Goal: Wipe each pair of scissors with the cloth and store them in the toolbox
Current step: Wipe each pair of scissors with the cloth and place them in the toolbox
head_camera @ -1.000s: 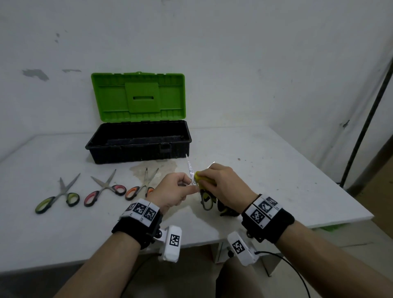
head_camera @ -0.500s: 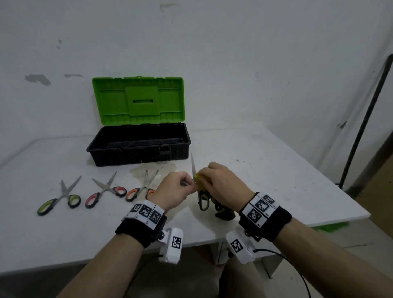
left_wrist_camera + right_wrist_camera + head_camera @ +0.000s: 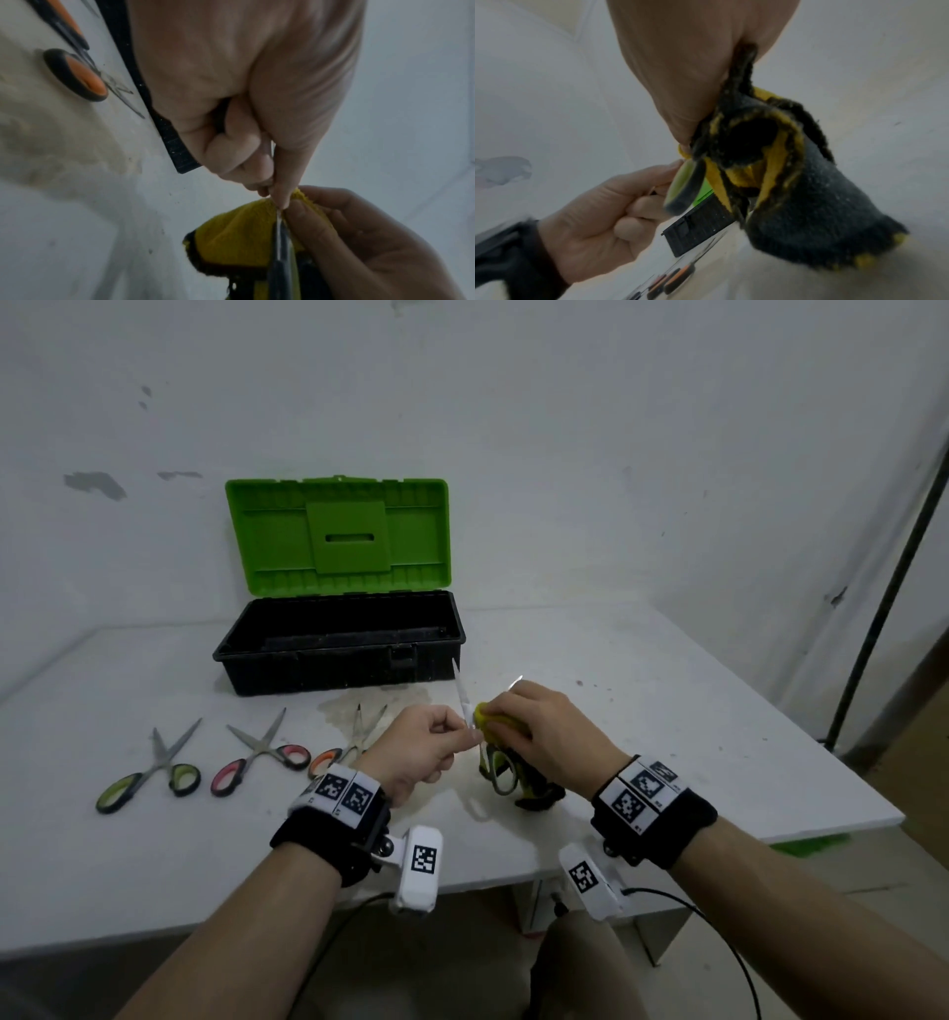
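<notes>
My left hand [image 3: 426,747] pinches one blade of the green-handled scissors [image 3: 462,701], which point up over the table in front of the toolbox. Their handles [image 3: 503,773] hang below my hands. My right hand [image 3: 544,731] grips a yellow and dark grey cloth [image 3: 493,721] bunched round the scissors near the pivot. The second blade tip pokes out beyond my right knuckles. The left wrist view shows the blade [image 3: 280,243] running into the cloth [image 3: 239,237]. In the right wrist view the cloth [image 3: 808,213] hangs from my palm beside a handle loop [image 3: 685,186].
The black toolbox [image 3: 339,654] stands with its green lid [image 3: 339,536] raised against the wall. Three more scissors lie in a row at the left: green-handled [image 3: 149,778], pink-handled [image 3: 262,755], orange-handled [image 3: 349,742]. The table's front edge [image 3: 513,875] runs under my wrists. A dark pole [image 3: 883,608] leans at the right.
Both hands stay together in front of the toolbox. The second blade tip, hidden half a second ago, shows again beyond my right knuckles. The cloth has shifted slightly along the blades.
</notes>
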{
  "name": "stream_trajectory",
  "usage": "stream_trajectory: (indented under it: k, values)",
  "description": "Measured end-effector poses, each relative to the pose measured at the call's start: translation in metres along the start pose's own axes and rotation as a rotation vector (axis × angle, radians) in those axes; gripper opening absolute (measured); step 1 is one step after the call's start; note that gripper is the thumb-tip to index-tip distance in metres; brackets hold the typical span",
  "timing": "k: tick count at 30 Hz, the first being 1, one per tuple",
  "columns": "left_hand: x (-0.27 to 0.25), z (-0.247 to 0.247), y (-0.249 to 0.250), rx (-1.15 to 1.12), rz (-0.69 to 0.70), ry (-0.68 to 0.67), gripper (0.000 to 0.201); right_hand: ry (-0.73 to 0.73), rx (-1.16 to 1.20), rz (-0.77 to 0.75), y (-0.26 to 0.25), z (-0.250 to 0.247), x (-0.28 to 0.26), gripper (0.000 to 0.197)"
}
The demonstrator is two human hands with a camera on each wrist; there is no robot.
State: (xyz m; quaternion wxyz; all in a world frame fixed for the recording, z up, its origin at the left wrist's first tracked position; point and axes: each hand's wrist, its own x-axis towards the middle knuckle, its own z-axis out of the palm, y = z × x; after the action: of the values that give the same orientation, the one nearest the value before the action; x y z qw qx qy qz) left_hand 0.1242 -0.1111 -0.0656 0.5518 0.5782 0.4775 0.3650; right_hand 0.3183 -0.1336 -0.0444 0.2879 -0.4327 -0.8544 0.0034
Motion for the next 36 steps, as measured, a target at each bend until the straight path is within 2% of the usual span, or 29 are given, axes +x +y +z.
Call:
stream_trajectory:
  k: [5,7,11,13,15,18,21,23,26,28,32,36]
  values:
    - [-0.001,-0.010,-0.001,0.081,0.043,0.051,0.024,0.210,0.037,0.184,0.015,-0.004,0.008,0.017]
    - [-0.002,-0.012,-0.002,0.084,0.042,0.072,0.023,0.246,0.068,0.152,0.009,-0.002,0.006,0.017]
    - [-0.003,-0.011,-0.001,0.051,0.034,0.055,0.023,0.119,0.036,-0.002,-0.009,0.011,0.003,0.018]
    - [-0.002,-0.009,0.000,0.034,0.026,0.045,0.023,0.090,0.015,-0.007,-0.006,0.014,0.003,0.018]
    - [-0.002,-0.011,-0.001,0.029,0.020,0.050,0.023,0.126,0.045,0.044,0.001,0.011,0.003,0.018]
    - [-0.002,-0.012,-0.003,0.047,0.019,0.044,0.023,0.203,0.079,0.212,0.013,0.002,0.007,0.017]
    - [-0.003,-0.011,-0.005,0.065,0.026,0.043,0.023,0.212,0.041,0.324,0.016,-0.008,0.012,0.020]
    - [-0.003,-0.009,-0.004,0.089,0.048,0.057,0.023,0.185,0.033,0.280,0.005,-0.010,0.013,0.020]
    - [-0.002,-0.007,-0.003,0.201,0.107,0.058,0.019,0.057,0.004,0.189,-0.014,-0.003,0.012,0.021]
    - [-0.003,-0.005,-0.002,0.308,0.159,0.052,0.017,-0.025,-0.024,0.190,-0.018,0.003,0.013,0.021]
    - [-0.004,-0.007,-0.008,0.448,0.202,0.057,0.016,-0.116,-0.092,0.264,-0.010,0.003,0.019,0.023]
    - [-0.006,-0.013,-0.015,0.391,0.149,0.051,0.016,-0.118,-0.101,0.443,0.012,-0.012,0.021,0.024]
